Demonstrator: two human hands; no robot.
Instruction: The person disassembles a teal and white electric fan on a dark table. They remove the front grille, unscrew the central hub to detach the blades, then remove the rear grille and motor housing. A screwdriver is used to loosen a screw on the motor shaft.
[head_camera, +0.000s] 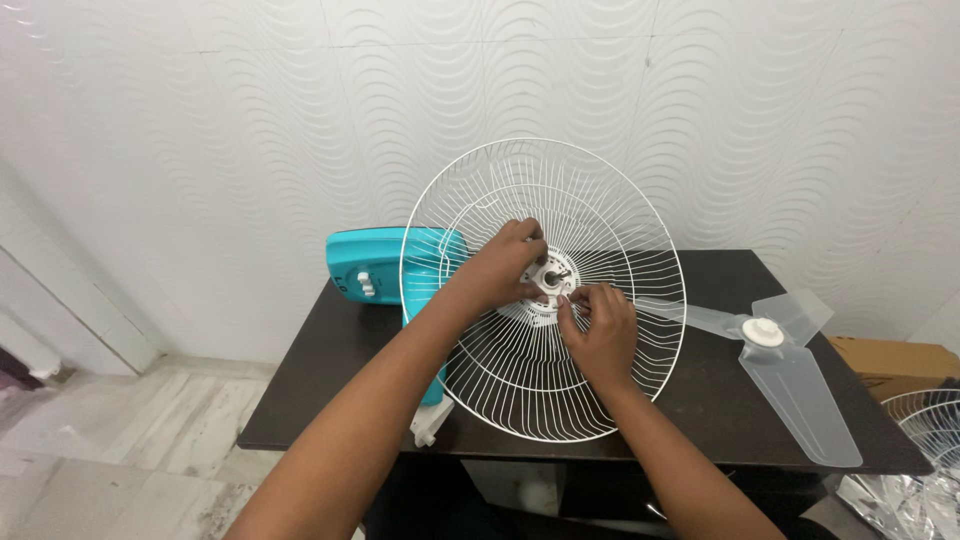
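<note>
The white wire guard (545, 290) is held tilted on the dark table (330, 370), its hub placed over the motor shaft of the turquoise fan body (365, 265), which is seen at nine o'clock from the hub. At the hub a small white ring (553, 277) is worked on. The left hand (500, 270) is closed on it from ten o'clock, and the fingertips of the right hand (600, 325) pinch at it from four o'clock.

The ring may be cross-threaded if it is turned while the guard sits crooked. The guard may also slide off the shaft if one hand is released, because it seems to be carried mostly by the hands.

At three o'clock a clear blade (790, 360) is lying flat on the table. Further right a cardboard box (895, 358) is seen; its contents cannot be seen.
</note>
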